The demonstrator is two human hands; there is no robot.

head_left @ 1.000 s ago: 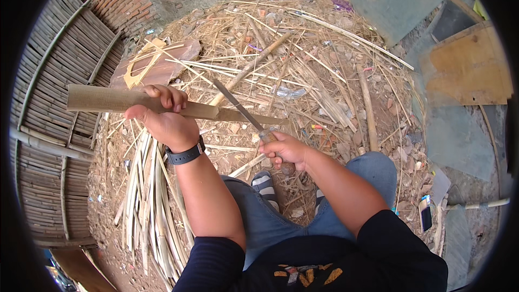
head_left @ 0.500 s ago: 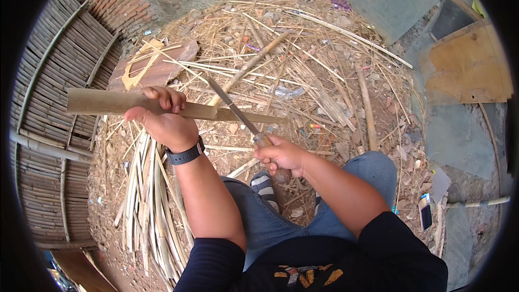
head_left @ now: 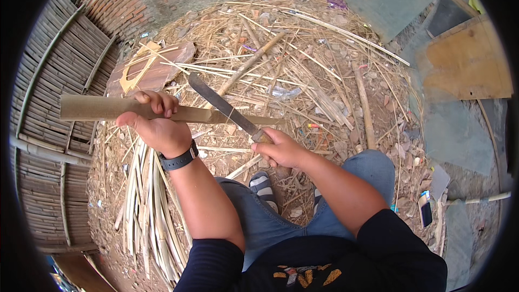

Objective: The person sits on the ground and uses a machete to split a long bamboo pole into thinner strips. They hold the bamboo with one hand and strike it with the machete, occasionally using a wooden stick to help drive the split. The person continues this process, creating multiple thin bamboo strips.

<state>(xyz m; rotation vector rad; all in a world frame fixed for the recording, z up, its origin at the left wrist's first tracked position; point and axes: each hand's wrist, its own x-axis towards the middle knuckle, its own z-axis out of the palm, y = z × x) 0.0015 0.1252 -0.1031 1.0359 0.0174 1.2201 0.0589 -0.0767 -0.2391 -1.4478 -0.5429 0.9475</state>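
A split length of bamboo [head_left: 102, 108] lies roughly level across the left and middle of the view, its narrower end reaching right. My left hand [head_left: 165, 127] grips it near the middle from below, palm up, with the fingers curled over its far side. In my right hand [head_left: 281, 148] is a machete [head_left: 224, 107], held by its wooden handle. The blade slants up and to the left, crossing over the bamboo to the right of my left hand. Whether the blade touches the bamboo I cannot tell.
A bundle of thin bamboo strips [head_left: 146, 205] lies at my left. Loose strips and a bamboo pole [head_left: 251, 65] litter the ground ahead. A woven bamboo wall [head_left: 54, 113] stands left, a brick wall [head_left: 124, 5] behind. Grey sheets [head_left: 392, 0] and a phone [head_left: 425, 211] lie right.
The machete's blade has turned so its broad side shows more, and its tip has moved left. My left hand and the bamboo have shifted slightly left.
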